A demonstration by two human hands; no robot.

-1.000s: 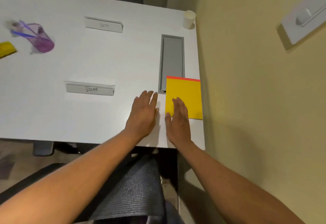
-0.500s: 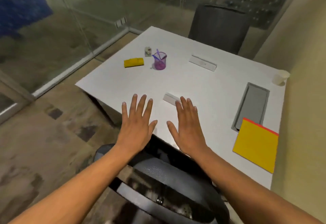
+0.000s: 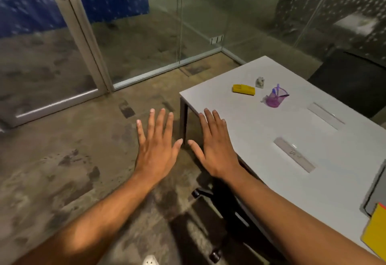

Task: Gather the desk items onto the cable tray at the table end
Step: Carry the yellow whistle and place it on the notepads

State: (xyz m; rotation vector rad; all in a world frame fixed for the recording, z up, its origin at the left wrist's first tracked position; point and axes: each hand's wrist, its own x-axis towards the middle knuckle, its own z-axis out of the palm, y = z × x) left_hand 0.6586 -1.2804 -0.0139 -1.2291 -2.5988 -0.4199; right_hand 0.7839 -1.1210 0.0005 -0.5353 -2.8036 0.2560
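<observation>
Left hand: your left hand (image 3: 155, 149) is held flat with fingers spread wide, palm down, holding nothing, over the floor (image 3: 62, 170) beside the table.
Right hand: your right hand (image 3: 215, 147) is also flat and spread, holding nothing, at the table's (image 3: 261, 139) near corner; whether it touches the edge cannot be told.
Yellow block: the block (image 3: 243, 90) lies on the table ahead of your right hand, well apart from it.
Small white item: it (image 3: 260, 82) sits just beyond the block, too blurred to identify.
Purple cup: the cup (image 3: 276, 98), with pens in it, stands ahead and to the right of your right hand.
Name plates: one plate (image 3: 294, 154) lies to the right of your right hand; the far plate (image 3: 325, 115) lies beyond it.
Tray: the tray's (image 3: 376, 189) edge shows far to your right.
Yellow pad: the pad (image 3: 375, 231) lies just nearer you than the tray, well right of your right forearm.
</observation>
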